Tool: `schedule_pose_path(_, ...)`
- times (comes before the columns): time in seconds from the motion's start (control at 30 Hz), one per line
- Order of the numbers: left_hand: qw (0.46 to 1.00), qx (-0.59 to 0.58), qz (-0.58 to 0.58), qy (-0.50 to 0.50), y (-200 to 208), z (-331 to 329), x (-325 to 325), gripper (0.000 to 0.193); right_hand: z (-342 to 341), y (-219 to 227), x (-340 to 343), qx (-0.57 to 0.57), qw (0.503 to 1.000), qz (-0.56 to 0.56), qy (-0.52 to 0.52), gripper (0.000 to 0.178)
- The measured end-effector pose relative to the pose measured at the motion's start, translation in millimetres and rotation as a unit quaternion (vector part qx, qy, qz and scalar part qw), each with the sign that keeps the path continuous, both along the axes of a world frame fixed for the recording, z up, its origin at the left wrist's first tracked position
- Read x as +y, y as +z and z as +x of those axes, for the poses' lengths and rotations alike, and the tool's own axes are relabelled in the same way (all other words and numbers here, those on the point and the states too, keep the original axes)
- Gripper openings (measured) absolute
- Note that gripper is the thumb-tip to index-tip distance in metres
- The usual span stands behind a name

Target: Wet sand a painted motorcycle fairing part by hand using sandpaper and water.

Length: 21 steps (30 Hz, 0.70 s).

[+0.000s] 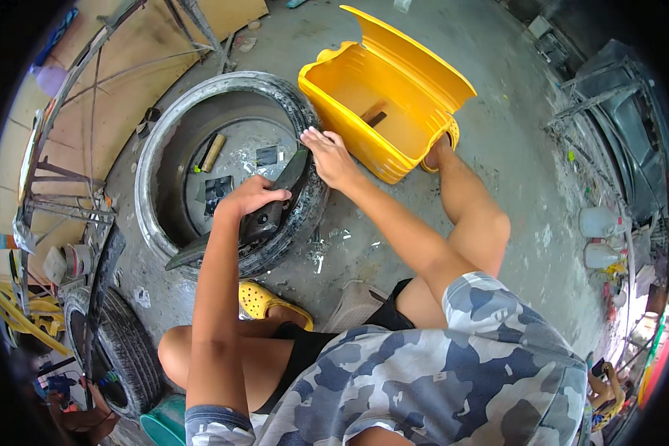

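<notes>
A worn black tyre (pixel 172 126) lies flat on the concrete floor in front of me. A long strip of black rubber (pixel 256 219) rests across its near sidewall. My left hand (pixel 251 196) presses down on the middle of that strip, fingers curled over it. My right hand (pixel 331 157) grips the strip's upper end against the tyre's rim. Inside the tyre's hole lie a wood-handled tool (pixel 209 154) and dark patches (pixel 217 189). My bare knees and a yellow clog (pixel 264 299) show below.
An open yellow plastic box (pixel 394 97) stands right of the tyre, my foot against it. A second tyre (pixel 123 343) lies at the lower left near yellow hoses (pixel 22 316). White plastic jugs (pixel 600 236) sit at the right. A metal frame (pixel 67 149) leans on the left.
</notes>
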<state>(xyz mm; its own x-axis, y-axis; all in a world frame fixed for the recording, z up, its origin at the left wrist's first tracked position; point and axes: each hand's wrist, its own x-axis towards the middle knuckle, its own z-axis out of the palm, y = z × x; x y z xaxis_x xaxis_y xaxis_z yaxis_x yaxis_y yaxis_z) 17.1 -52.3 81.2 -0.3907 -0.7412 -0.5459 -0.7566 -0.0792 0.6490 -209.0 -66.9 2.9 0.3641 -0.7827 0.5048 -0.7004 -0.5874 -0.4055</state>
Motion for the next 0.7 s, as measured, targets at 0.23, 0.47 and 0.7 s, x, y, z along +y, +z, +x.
schedule_pose_path(0.23,0.999,-0.048,-0.017,0.004,-7.4,11.6,-1.2,0.064,22.1,-2.5,34.4,-0.041,0.996,-0.062,0.055,0.044)
schedule_pose_path(0.47,0.996,-0.076,-0.045,0.019,-14.6,25.5,3.7,0.059,49.2,1.8,63.6,-0.044,0.998,0.019,0.047,0.045)
schedule_pose_path(0.7,0.998,0.012,0.023,0.051,-4.2,2.5,-2.8,0.056,26.1,8.1,20.5,0.018,0.996,-0.008,-0.087,0.041)
